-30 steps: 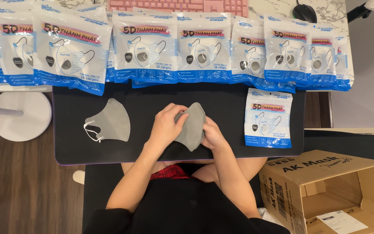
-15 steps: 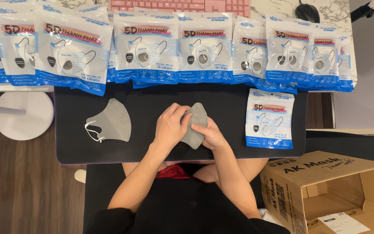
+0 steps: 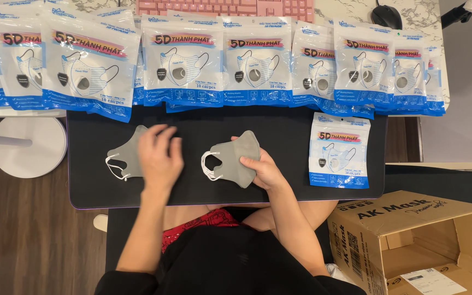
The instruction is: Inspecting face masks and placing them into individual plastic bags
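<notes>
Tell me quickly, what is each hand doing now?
Left hand: open, fingers spread over the left grey mask.
Right hand: holds the second grey mask on the black mat.

Bright even light, left hand [image 3: 160,158] motion-blurred

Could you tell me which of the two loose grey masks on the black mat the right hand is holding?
The right hand holds the grey mask nearer the mat's middle, beside the lone packet. The other grey mask lies further left, partly under the left hand.
</notes>
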